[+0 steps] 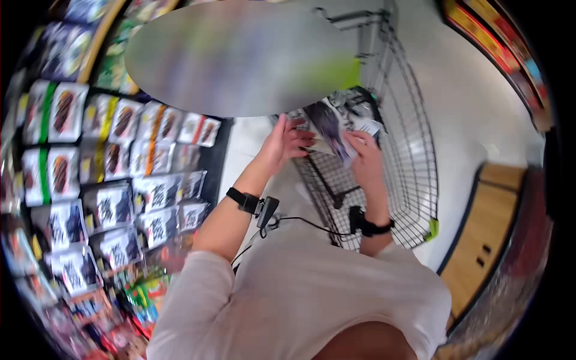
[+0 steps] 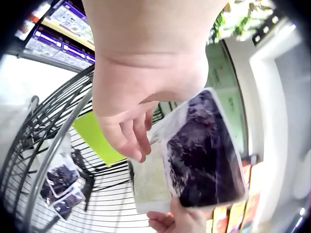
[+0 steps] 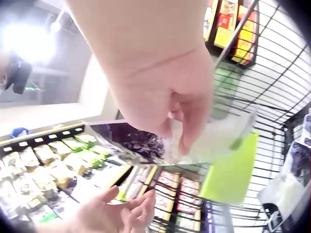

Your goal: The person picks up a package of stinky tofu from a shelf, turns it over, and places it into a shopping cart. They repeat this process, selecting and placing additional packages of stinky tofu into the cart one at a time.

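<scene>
Right hand (image 3: 165, 97): dark packet (image 2: 204, 150) pinched at edge in fingers (image 3: 193, 124); left hand (image 1: 288, 143) fingers loosely spread, empty, just beside.

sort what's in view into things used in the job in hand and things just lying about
Seemingly in the job:
packet, held by the right hand
left hand, near the packet
shopping cart, below

Just about:
display packs, at left
wooden cabinet, at right
red-and-yellow shelf goods

Pale floor (image 1: 471, 90) stretches between a packed rack (image 1: 218, 144) at left and a wooden cabinet (image 1: 489, 231) (dark along its edges) at right; a white light (image 3: 29, 44) glares.
</scene>
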Demonstrator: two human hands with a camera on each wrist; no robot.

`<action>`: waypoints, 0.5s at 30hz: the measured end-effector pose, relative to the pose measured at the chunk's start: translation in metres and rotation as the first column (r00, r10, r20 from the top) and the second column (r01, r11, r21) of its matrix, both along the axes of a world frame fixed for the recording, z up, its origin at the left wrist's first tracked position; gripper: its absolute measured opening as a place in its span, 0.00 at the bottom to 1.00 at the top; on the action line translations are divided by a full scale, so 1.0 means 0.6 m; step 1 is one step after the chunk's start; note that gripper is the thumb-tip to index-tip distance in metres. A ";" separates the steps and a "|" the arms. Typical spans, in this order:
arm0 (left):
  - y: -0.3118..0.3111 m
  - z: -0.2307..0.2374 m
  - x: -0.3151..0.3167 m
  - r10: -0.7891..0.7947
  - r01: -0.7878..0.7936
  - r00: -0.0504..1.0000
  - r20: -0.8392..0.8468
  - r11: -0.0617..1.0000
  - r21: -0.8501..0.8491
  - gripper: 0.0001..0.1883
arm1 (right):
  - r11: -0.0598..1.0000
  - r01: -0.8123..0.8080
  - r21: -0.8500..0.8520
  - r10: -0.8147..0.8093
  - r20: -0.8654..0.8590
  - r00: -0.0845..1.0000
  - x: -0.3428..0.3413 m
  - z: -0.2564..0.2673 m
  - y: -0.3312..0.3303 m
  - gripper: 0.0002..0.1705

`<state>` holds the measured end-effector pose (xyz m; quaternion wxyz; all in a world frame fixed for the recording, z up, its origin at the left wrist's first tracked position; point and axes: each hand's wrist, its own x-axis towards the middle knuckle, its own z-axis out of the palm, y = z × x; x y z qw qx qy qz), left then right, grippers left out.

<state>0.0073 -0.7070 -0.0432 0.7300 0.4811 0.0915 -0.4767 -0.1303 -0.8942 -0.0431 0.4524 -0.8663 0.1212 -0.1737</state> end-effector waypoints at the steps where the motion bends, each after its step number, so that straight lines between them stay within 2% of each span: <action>1: 0.046 0.050 0.004 0.037 -0.054 0.995 -0.089 0.979 -0.195 0.27 | 0.996 -0.053 -0.068 0.057 0.057 0.997 0.004 0.035 0.032 0.25; 2: 0.114 0.030 0.008 -0.086 0.213 0.893 0.442 0.946 -0.245 0.29 | 0.991 -0.086 -0.099 0.098 0.119 0.988 -0.002 0.064 0.067 0.21; 3: 0.180 0.056 0.024 -0.045 0.056 0.998 0.034 0.877 -0.477 0.28 | 0.970 -0.169 -0.173 0.203 0.202 0.958 0.011 0.092 0.088 0.16; 4: 0.238 0.053 0.014 0.209 -0.188 0.875 0.437 0.978 -0.090 0.28 | 0.961 -0.232 -0.150 0.266 0.270 0.926 0.019 0.119 0.123 0.15; 5: 0.253 0.222 -0.003 0.222 -0.222 0.974 0.047 0.975 0.000 0.26 | 0.935 -0.309 -0.174 0.353 0.361 0.863 0.034 0.131 0.156 0.14; 7: 0.360 0.209 0.006 0.103 -0.059 0.983 0.154 0.962 -0.267 0.24 | 0.885 -0.401 -0.235 0.465 0.447 0.765 0.068 0.179 0.235 0.12; 9: 0.447 0.259 -0.030 0.295 -0.217 0.878 0.377 0.947 -0.236 0.23 | 0.827 -0.515 -0.228 0.555 0.482 0.678 0.104 0.211 0.323 0.12; 10: 0.364 0.253 -0.072 0.335 -0.266 0.856 0.394 0.938 -0.220 0.24 | 0.800 -0.596 -0.065 0.515 0.584 0.627 0.098 0.171 0.241 0.14; 11: 0.446 0.238 -0.067 0.395 -0.312 0.824 0.406 0.915 -0.256 0.25 | 0.742 -0.670 0.029 0.514 0.618 0.595 0.133 0.182 0.312 0.15; 12: 0.522 0.244 -0.071 0.458 -0.363 0.797 0.394 0.884 -0.294 0.25 | 0.582 -0.777 0.239 0.526 0.619 0.584 0.163 0.192 0.375 0.19; 13: 0.555 0.246 -0.092 0.505 -0.408 0.767 0.396 0.860 -0.306 0.25 | 0.275 -0.776 0.568 0.487 0.614 0.622 0.179 0.185 0.408 0.24; 15: 0.620 0.207 -0.121 0.573 -0.497 0.738 0.356 0.819 -0.288 0.25 | 0.159 -0.625 0.764 0.474 0.497 0.727 0.191 0.215 0.502 0.30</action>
